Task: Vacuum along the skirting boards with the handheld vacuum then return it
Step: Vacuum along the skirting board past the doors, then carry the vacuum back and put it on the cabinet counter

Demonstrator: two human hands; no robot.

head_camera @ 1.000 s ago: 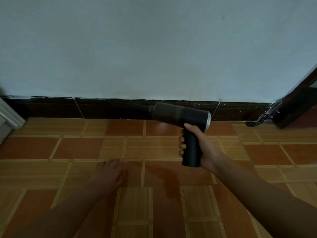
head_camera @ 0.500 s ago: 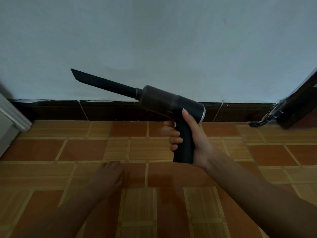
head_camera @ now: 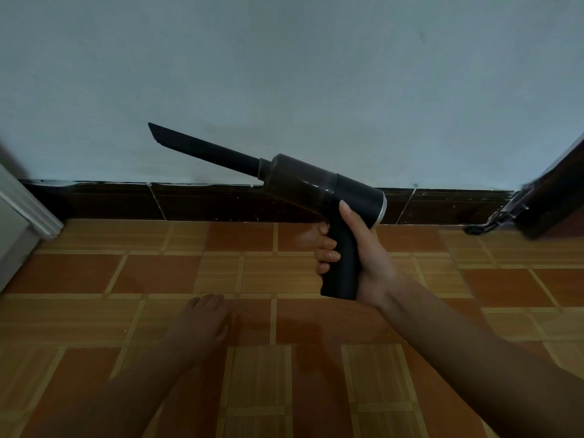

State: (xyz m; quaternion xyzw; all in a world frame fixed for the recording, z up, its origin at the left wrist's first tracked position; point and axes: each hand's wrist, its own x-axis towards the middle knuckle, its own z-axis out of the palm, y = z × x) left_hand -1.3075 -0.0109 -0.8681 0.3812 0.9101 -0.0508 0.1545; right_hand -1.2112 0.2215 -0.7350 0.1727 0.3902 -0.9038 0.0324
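Note:
My right hand (head_camera: 363,257) grips the pistol handle of the black handheld vacuum (head_camera: 316,188). The vacuum is lifted off the floor, and its long crevice nozzle (head_camera: 202,150) points up and to the left, in front of the pale wall. The dark brown skirting board (head_camera: 205,202) runs along the foot of the wall, below the nozzle and apart from it. My left hand (head_camera: 202,324) lies flat on the tiled floor, palm down, fingers together, holding nothing.
Orange and tan floor tiles (head_camera: 158,273) cover the ground. A white door frame (head_camera: 28,210) stands at the far left. A dark wooden door (head_camera: 556,197) with a metal floor fitting (head_camera: 486,222) is at the right edge.
The vacuum has risen from level with the skirting board to a tilted pose, nozzle now up against the wall. In the last half second it shifted a little right. My left hand stayed on the floor.

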